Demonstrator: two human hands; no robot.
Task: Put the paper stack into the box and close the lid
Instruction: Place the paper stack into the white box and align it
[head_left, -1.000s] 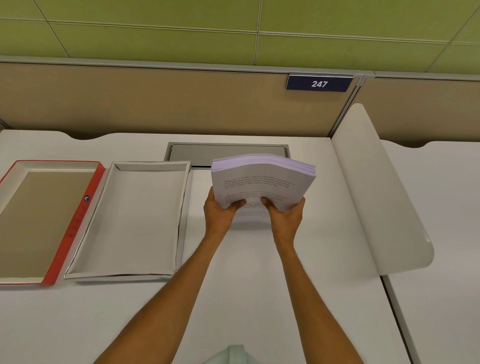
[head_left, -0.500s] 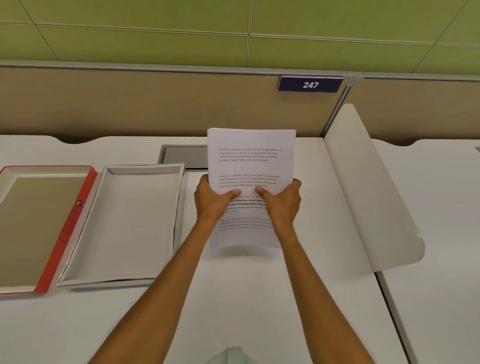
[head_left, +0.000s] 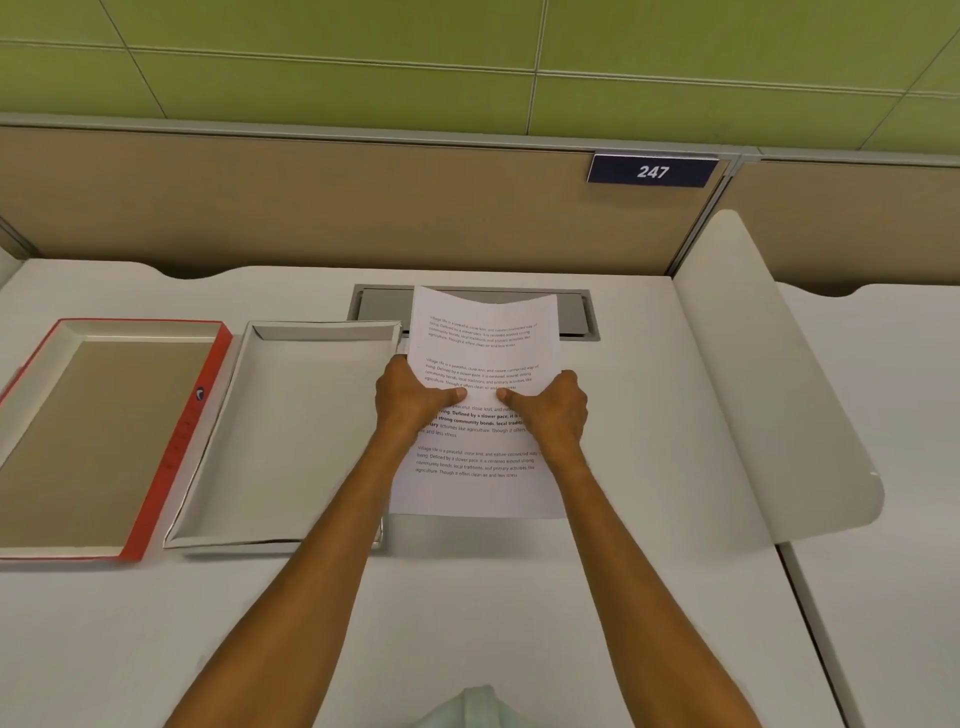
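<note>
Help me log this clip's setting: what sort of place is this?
Probably an office cubicle: a white desk backed by a tan partition, a numbered plate reading 247, and a grey cable hatch set into the desktop.

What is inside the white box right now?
Nothing can be seen in the white box; its bare floor shows. The left hand and forearm cover its right edge. The paper stack is outside it, held by both hands.
</note>
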